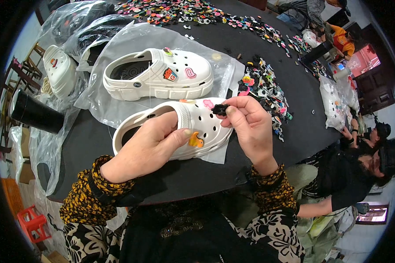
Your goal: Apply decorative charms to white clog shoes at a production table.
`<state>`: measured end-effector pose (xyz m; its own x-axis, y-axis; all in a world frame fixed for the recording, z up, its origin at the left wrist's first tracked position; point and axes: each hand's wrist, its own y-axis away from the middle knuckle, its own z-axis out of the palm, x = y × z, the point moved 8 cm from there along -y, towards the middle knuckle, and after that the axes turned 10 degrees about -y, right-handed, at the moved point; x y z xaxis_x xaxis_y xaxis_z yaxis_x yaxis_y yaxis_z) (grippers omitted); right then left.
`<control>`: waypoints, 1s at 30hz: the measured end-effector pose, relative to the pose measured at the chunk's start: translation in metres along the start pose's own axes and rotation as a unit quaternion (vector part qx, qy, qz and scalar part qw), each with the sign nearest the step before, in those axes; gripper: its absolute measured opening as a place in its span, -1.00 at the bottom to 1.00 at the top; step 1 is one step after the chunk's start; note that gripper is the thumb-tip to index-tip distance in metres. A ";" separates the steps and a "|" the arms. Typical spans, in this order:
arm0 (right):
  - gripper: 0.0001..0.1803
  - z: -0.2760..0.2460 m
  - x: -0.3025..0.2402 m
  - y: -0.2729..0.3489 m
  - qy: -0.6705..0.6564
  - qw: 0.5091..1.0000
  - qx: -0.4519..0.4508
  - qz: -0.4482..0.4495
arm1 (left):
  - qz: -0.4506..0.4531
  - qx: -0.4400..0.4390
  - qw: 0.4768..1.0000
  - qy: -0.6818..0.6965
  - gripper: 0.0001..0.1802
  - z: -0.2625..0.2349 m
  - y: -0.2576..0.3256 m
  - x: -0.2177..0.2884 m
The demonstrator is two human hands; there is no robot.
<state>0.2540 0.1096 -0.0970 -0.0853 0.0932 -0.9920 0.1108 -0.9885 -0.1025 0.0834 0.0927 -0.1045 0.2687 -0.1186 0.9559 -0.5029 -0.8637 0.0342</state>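
A white clog [215,136] with round holes lies in front of me on the dark table. My left hand [147,147] grips it, fingers inside the opening and thumb on the outside near an orange charm [196,140]. A pink charm [208,104] sits farther up the toe. Between thumb and fingers, my right hand [252,127] pinches a small black shoe charm [220,109] just over the clog's toe holes; I cannot tell whether it touches the shoe. Just beyond stands a second white clog [193,65], bearing fries-shaped, pink and other charms, on a clear plastic bag [230,72].
Loose colourful charms [265,90] are heaped to the right, with another long spread [180,13] at the far side. At left are a black cylinder [39,111], another white clog [59,70] and bagged shoes [79,19]. Co-workers [355,175] sit along the right edge near a filled bag [333,103].
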 end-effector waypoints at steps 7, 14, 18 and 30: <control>-0.69 0.013 -0.012 0.010 0.213 0.952 -0.070 -0.206 | 0.006 -0.002 1.000 0.009 -0.69 0.000 0.000 0.000; -0.67 0.022 -0.023 0.019 0.322 0.904 -0.067 -0.274 | 0.007 -0.008 1.000 0.000 -0.69 0.001 -0.002 0.002; -0.70 0.022 -0.018 0.017 0.324 0.908 -0.071 -0.254 | 0.007 -0.002 1.000 0.010 -0.69 0.000 -0.001 0.000; -0.69 0.039 -0.028 0.021 0.381 0.867 -0.094 -0.306 | 0.005 -0.007 1.000 0.020 -0.70 0.002 -0.001 -0.005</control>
<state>0.2204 0.0816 -0.0689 0.4857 0.7164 -0.5008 0.4416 -0.6956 -0.5667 0.0839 0.0933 -0.1099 0.2302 -0.1065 0.9673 -0.5166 -0.8558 0.0287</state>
